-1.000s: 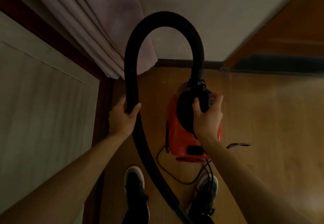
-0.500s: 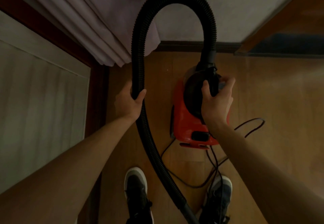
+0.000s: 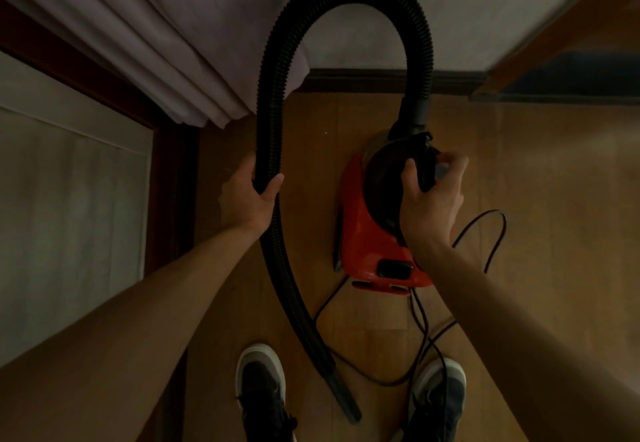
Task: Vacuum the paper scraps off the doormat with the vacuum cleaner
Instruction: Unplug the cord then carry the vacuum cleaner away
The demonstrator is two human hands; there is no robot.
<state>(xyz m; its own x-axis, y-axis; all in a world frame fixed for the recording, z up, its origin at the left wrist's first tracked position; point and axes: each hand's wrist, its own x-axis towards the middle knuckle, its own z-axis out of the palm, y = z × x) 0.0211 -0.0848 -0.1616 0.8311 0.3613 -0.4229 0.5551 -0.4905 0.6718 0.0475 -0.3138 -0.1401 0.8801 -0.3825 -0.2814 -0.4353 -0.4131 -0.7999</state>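
Note:
A small red vacuum cleaner (image 3: 367, 244) hangs over the wooden floor. My right hand (image 3: 431, 199) grips its black carry handle at the top. A black ribbed hose (image 3: 273, 71) arches up from the vacuum's front and comes down on the left. My left hand (image 3: 247, 196) grips that hose partway down. The hose ends in a tapered black nozzle (image 3: 343, 396) between my shoes. No doormat or paper scraps show in this view.
A black power cord (image 3: 491, 234) loops on the floor right of and below the vacuum. Pale curtains (image 3: 166, 36) hang at upper left beside a dark door frame (image 3: 173, 199). My two shoes (image 3: 263, 393) stand at the bottom. A wall and skirting board lie ahead.
The view has tipped down over the second: hose arch, vacuum and hands sit higher in frame. The nozzle tip and more cord now show. Both grips are unchanged.

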